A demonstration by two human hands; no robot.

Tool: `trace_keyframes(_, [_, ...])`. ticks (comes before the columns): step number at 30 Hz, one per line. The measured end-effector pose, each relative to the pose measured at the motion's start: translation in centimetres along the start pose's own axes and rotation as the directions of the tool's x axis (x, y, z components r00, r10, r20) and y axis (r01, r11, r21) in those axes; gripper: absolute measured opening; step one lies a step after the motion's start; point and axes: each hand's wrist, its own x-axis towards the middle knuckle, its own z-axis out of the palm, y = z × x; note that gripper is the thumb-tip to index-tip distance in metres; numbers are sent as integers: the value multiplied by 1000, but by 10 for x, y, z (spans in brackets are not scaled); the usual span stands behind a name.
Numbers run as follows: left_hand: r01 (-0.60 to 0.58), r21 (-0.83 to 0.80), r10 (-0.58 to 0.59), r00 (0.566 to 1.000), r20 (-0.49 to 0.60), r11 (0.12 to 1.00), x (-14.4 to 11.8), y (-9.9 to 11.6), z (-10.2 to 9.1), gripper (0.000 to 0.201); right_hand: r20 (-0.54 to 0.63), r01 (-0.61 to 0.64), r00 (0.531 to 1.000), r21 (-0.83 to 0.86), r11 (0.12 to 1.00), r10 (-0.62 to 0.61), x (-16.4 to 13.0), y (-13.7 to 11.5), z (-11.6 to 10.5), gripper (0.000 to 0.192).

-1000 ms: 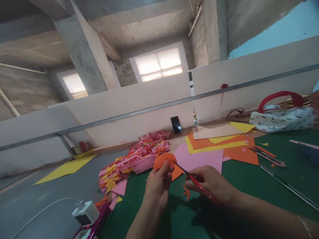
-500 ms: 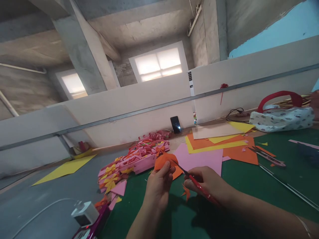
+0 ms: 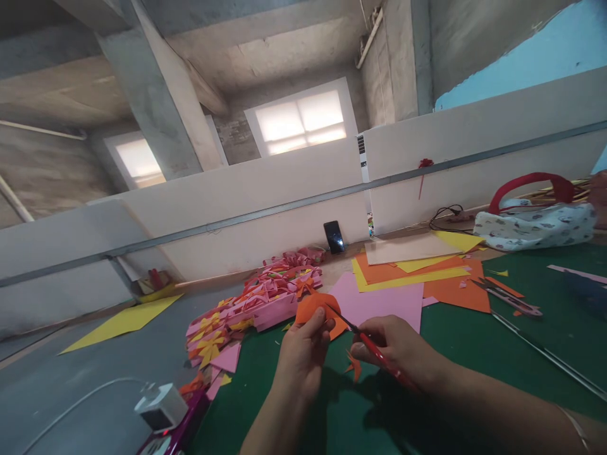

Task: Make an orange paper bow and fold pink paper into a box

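- Near the bottom centre of the frame, the left hand [image 3: 301, 363] pinches a rounded piece of orange paper [image 3: 317, 308] between thumb and fingers and holds it up off the table [image 3: 474, 354], so that its edge is free to meet the blades.
- The right hand [image 3: 403, 351] is closed around the red handles of a pair of scissors [image 3: 367, 344]; the dark blades point up and left and touch the lower right edge of the orange paper.
- Just below the blades, between the two hands, a small orange scrap [image 3: 355, 365] lies on the green table top, about where trimmings would fall.
- To the left of the hands sits a heap of pink paper boxes with yellow and orange bows [image 3: 251, 306], close enough to reach.
- Behind the orange paper lies a pink sheet [image 3: 384, 303], and beyond it a stack of orange and yellow sheets [image 3: 417, 272], kept flat.
- At the right, a second pair of scissors [image 3: 509, 300] lies apart on the table.
- A phone [image 3: 334, 236] leans upright against the white partition at the far edge.
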Motion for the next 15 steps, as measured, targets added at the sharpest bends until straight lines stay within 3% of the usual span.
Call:
trace_keyframes(10, [44, 22, -45, 999, 32, 999, -1, -1, -2, 8, -6, 16, 1000, -67, 998, -17, -1, -4, 0, 32])
trace_keyframes(15, [61, 4, -61, 998, -3, 998, -2, -1, 1, 7, -15, 13, 1000, -100, 995, -15, -1, -2, 1, 32])
